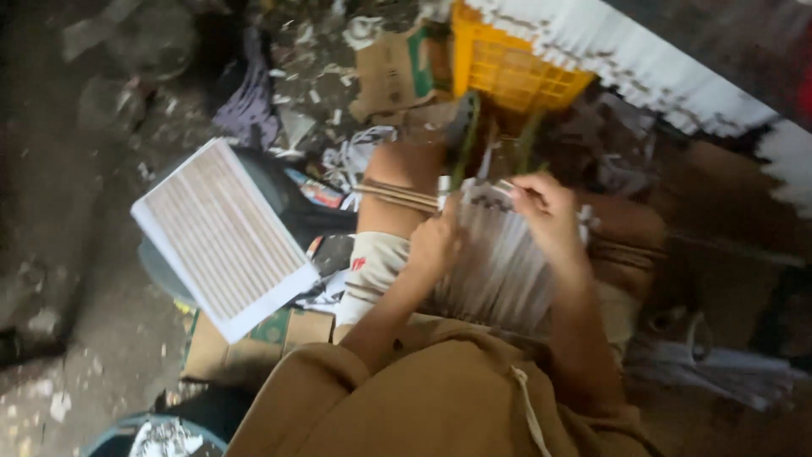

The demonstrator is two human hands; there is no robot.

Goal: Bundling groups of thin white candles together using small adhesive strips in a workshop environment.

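The right hand (545, 211) is pinching one thin white paper stick (506, 184) between closed fingertips, just right of the frame's centre. The left hand (436, 241) is pressing closed against the flat sheaf of pale, thin paper sticks (499, 271) lying across the person's lap. The sticks are looking light, slightly stiff and easily bent or scattered, so gripping near their ends and keeping the sheaf pressed flat seems wisest. At centre left a striped white-edged board (222, 237) is tilting; a yellow plastic crate (507, 72) is sitting upper centre.
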